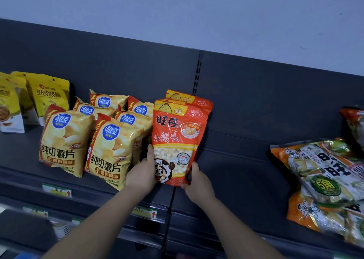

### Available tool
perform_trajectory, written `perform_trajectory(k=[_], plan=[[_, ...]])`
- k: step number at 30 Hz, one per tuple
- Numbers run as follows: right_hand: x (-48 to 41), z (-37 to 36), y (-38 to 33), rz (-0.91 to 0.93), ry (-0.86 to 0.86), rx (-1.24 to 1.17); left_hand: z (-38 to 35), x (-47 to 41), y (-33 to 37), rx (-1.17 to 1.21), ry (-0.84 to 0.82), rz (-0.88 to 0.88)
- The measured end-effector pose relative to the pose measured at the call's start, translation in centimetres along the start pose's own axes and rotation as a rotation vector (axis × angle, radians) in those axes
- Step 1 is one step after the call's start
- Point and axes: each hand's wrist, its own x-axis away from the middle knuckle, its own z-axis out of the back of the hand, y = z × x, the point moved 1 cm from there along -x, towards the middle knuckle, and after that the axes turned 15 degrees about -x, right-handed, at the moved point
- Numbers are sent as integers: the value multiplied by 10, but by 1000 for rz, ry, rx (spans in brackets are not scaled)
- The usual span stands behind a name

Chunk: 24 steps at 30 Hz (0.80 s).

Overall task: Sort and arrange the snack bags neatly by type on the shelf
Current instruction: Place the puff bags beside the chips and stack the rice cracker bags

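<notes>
In the head view, I have both grips on the front orange bag (177, 138), which stands upright on the dark shelf (246, 160) close to the seam between two shelf sections. The left grip (142, 173) clasps the bag's lower left edge, with the thumb lying up the front face beside the clear window. The right grip (197, 182) clasps the lower right corner, with the thumb on the right edge. The bag rises above and between the two grips, and its base sits at their level.

A second orange bag (201, 101) of the same print stands directly behind it, with its top showing above and slightly to the right. Just to the left, the yellow potato chip bags (67, 140) stand in rows, and the nearest one is next to my left wrist. Further left are the yellow walnut bags (52, 95). Well apart on the right, the large rice cracker bags (323, 182) lie flat and overlap one another. A price tag (145, 212) sits on the shelf's front rail beneath my left forearm.
</notes>
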Motion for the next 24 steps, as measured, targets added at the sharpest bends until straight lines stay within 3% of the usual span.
perform_trajectory(k=[24], plan=[[17,10,-14,146,130,-33,19,14,4,-201,120,-165]])
